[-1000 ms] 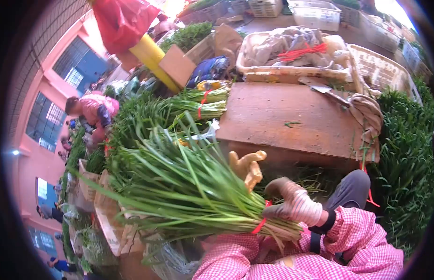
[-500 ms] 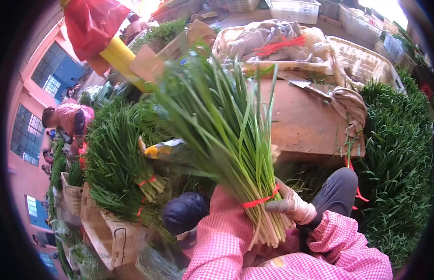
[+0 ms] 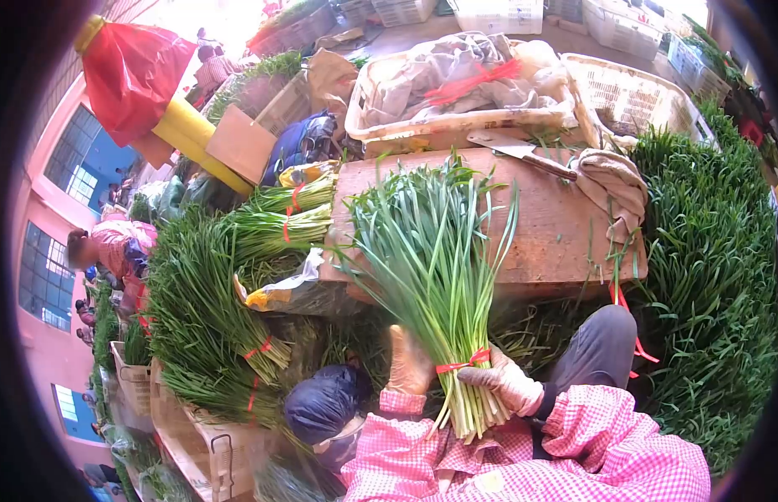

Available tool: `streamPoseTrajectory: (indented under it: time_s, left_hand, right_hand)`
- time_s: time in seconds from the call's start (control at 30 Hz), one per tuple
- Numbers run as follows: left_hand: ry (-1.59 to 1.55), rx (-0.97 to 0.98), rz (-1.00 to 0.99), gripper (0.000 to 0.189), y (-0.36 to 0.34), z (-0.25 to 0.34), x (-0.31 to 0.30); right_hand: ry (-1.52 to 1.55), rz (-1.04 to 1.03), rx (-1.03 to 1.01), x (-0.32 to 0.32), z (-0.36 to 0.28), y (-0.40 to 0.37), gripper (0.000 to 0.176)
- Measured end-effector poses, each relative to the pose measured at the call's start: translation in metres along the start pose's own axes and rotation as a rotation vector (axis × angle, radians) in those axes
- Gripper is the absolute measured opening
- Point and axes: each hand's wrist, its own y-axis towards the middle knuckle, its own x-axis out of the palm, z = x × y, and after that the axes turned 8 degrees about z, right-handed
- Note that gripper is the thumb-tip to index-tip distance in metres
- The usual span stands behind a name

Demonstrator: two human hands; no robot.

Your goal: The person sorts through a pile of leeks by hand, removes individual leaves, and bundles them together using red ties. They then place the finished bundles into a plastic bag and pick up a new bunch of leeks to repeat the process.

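A bunch of long green stalks (image 3: pixel 443 276), tied near its base with a red band (image 3: pixel 463 362), leans over the front of a wooden board (image 3: pixel 548 226). My right hand (image 3: pixel 506 383), in a pale glove, grips the bunch at the band, with the thumb across the stalks. My left hand (image 3: pixel 410 361) is upright just left of the bunch; its fingers are partly hidden and their shape is unclear. On the board's back edge lie a knife (image 3: pixel 510 145) and a crumpled cloth (image 3: pixel 611 188).
Tied bunches (image 3: pixel 222 318) are piled at the left beside a crate (image 3: pixel 226 456). Loose greens (image 3: pixel 707 293) fill the right side. Behind the board stands a basket (image 3: pixel 381 130) with cloth and red strips. A person in pink (image 3: pixel 117 243) bends at the far left.
The tied bunch has come down and turned more upright, its leaves now over the board. My left hand now shows beside it. The view has shifted slightly.
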Motion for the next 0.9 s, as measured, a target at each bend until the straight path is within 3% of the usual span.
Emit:
streamPoseTrajectory:
  time_s: [0.13, 0.2, 0.27, 0.3, 0.33, 0.4, 0.43, 0.47, 0.5, 0.63, 0.67, 0.73, 0.8, 0.83, 0.9]
  left_hand:
    - [0.302, 0.12, 0.011, 0.073, -0.009, -0.012, 0.011]
    - [0.446, 0.171, 0.024, 0.074, -0.011, -0.014, 0.016]
    - [0.312, 0.019, 0.014, 0.067, -0.007, -0.016, 0.007]
    - [0.198, -0.103, 0.03, 0.066, -0.008, -0.016, 0.004]
    - [0.083, -0.223, 0.042, 0.065, -0.007, -0.017, 0.001]
    - [0.088, -0.156, 0.026, 0.062, -0.005, -0.019, -0.004]
    - [0.049, -0.17, 0.009, 0.063, -0.005, -0.019, -0.005]
    - [0.009, -0.184, -0.011, 0.063, -0.004, -0.019, -0.005]
    - [0.008, -0.168, -0.006, 0.063, -0.004, -0.019, -0.004]
    - [0.06, -0.071, 0.064, 0.06, -0.012, -0.022, 0.02]
    - [0.079, -0.025, 0.11, 0.06, -0.013, -0.022, 0.022]
    - [0.078, 0.045, 0.129, 0.062, -0.008, -0.023, 0.0]
    - [0.029, -0.098, -0.027, 0.063, 0.004, -0.004, -0.035]
    - [0.051, -0.043, 0.082, 0.062, -0.001, -0.006, -0.014]
    - [0.373, 0.133, 0.082, 0.059, 0.009, -0.006, -0.007]
  right_hand:
    - [-0.29, 0.02, -0.244, -0.003, 0.016, 0.005, 0.073]
    - [-0.882, 0.178, -0.277, -0.012, 0.021, 0.007, 0.082]
    - [-1.302, 0.259, -0.155, 0.009, -0.003, -0.009, 0.091]
    - [-1.375, 0.213, -0.255, -0.004, 0.007, -0.003, 0.108]
    - [-1.128, 0.123, -0.23, -0.004, -0.001, -0.001, 0.111]
    - [-0.627, -0.041, -0.179, -0.002, -0.028, 0.008, 0.117]
    - [-0.886, 0.223, -0.252, -0.011, -0.028, 0.015, 0.119]
    - [-0.773, 0.217, -0.388, -0.041, -0.003, 0.052, 0.116]
    - [-0.599, 0.195, -0.341, -0.045, -0.001, 0.069, 0.11]
    - [-0.244, -0.01, -0.319, 0.004, -0.029, 0.076, 0.088]
    - [-0.258, 0.086, -0.429, 0.014, -0.015, 0.077, 0.073]
    - [-0.08, -0.072, -0.447, 0.034, -0.024, 0.056, 0.066]
    - [-0.21, -0.039, -0.417, 0.038, -0.033, 0.046, 0.071]
    - [-0.139, -0.021, -0.386, 0.033, -0.03, 0.052, 0.072]
    - [-0.022, -0.047, -0.369, 0.013, -0.016, 0.077, 0.068]
